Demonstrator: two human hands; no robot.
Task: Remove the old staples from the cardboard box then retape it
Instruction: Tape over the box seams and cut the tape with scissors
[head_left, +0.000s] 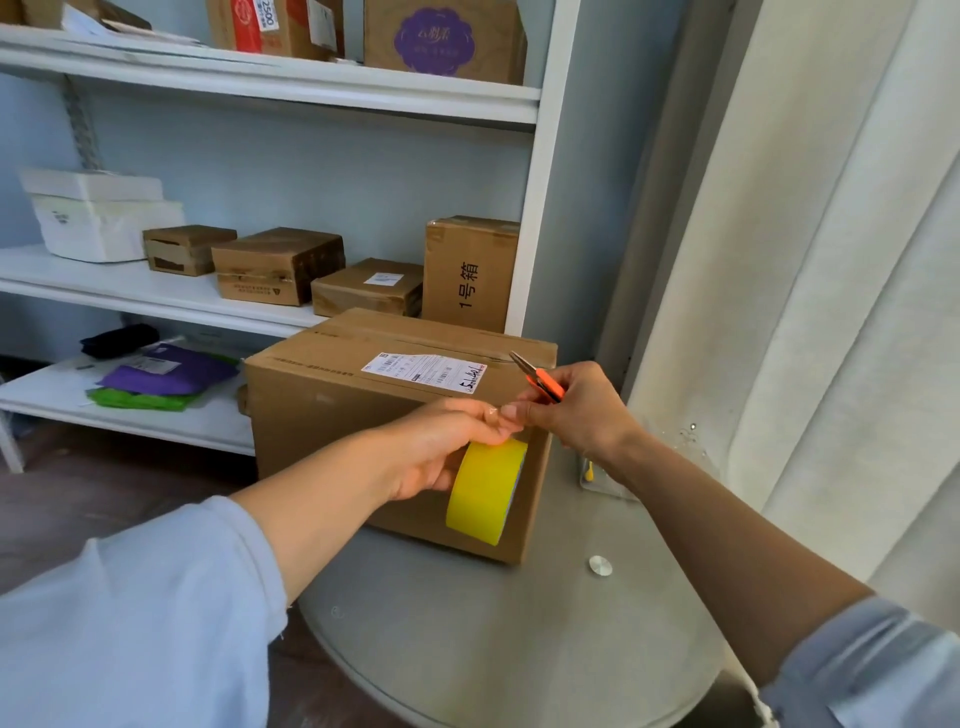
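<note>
Cardboard box sits on the round grey table, flaps down, shipping label on top. It is closed, so what's inside can't be seen. No staples visible on the faces shown; can't tell if any remain. Looks like the taping stage: staple removal seems done or at least set aside, retaping not finished. Brown tape strips run along the top seam, but whether they are old or new I can't tell.

Left hand grips a yellow tape roll held against the box's near right corner, fingers curled round the roll's top edge. Right hand is clamped on orange-handled scissors, blades pointing up and left over the box top, while its fingertips meet the left hand's at the roll, probably picking at the tape end. Judged next: pull a length, lay it over the seam, cut.

Outward: white shelves behind hold several smaller closed cardboard boxes and a white foam box, contents hidden. Lower shelf has purple and green packets. Small round metal disc on the table near the box. Curtain at right.
</note>
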